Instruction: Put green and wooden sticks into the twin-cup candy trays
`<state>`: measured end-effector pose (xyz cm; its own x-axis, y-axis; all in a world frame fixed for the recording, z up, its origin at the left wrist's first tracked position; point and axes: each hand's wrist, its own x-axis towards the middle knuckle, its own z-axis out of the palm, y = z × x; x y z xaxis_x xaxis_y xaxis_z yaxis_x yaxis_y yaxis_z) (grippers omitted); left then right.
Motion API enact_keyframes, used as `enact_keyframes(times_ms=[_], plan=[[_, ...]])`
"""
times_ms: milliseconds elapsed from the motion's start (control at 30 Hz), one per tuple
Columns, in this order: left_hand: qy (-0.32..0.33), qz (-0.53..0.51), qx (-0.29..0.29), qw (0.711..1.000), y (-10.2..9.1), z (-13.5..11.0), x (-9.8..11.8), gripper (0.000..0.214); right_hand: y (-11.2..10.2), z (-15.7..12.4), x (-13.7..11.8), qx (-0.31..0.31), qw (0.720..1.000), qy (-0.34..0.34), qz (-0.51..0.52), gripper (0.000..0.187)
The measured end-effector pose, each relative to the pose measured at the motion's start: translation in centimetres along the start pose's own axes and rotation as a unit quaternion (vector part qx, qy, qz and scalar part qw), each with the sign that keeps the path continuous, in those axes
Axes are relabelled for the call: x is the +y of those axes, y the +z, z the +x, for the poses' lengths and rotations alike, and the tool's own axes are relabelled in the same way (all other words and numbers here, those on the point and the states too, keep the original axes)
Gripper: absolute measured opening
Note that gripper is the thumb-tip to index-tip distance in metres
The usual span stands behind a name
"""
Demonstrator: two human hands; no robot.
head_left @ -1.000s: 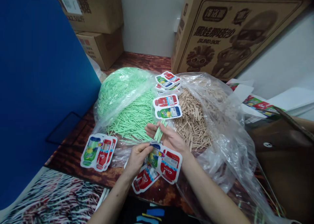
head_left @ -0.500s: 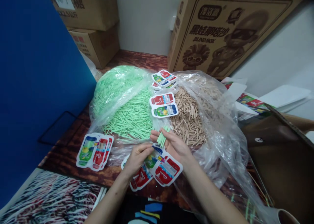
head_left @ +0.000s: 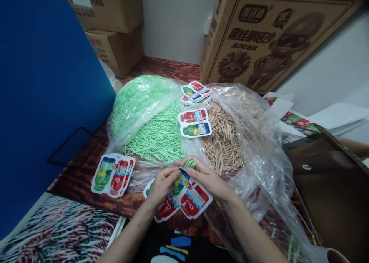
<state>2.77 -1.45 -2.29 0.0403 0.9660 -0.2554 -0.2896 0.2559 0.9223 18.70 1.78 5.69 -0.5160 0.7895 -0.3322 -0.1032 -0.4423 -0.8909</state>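
Observation:
My left hand (head_left: 163, 183) pinches the top edge of a cola-and-lemon-soda printed packet (head_left: 193, 201) at the table's front. A small bundle of thin green sticks (head_left: 190, 163) is in my right hand (head_left: 208, 180), whose thumb presses at the same packet's top. The bundle's lower ends are hidden at the packet's mouth, so I cannot tell how far in they sit. Another such packet (head_left: 166, 210) lies underneath. Beyond my hands are a clear bag of green sticks (head_left: 155, 136) and a clear bag of brown sticks (head_left: 221, 140).
Overlapping packets with sticks showing (head_left: 113, 175) lie at the left; more packets (head_left: 195, 122) rest between the bags. A large carton (head_left: 253, 40) stands behind, with smaller cartons (head_left: 115, 51) at back left. An open box (head_left: 325, 178) is at right, a blue panel (head_left: 49, 82) at left.
My right hand has brought the green sticks down to the packet's top, its fingers closing over them. My left hand keeps its pinch on the packet. The view has shifted slightly.

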Motion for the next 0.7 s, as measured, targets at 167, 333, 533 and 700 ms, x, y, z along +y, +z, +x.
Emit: enact_keyframes(times_ms=[167,333,533,700], plan=[[0.049,0.023,0.001,0.999,0.1,0.5,0.8,0.021,-1.1,-0.9,-0.7,-0.006,0.995,-0.052,-0.081,0.041],[0.081,0.004,0.025,0.996,0.7,0.8,1.0,0.018,-0.8,-2.1,-0.4,0.124,0.924,-0.130,-0.337,0.018],[0.104,0.051,-0.048,0.992,0.2,0.8,3.1,0.018,-0.8,-3.3,0.2,0.175,0.769,-0.220,-0.574,0.022],[0.152,0.143,-0.105,0.972,-0.3,0.7,4.5,0.015,-0.8,-3.2,0.8,0.157,0.718,-0.237,-0.635,0.025]])
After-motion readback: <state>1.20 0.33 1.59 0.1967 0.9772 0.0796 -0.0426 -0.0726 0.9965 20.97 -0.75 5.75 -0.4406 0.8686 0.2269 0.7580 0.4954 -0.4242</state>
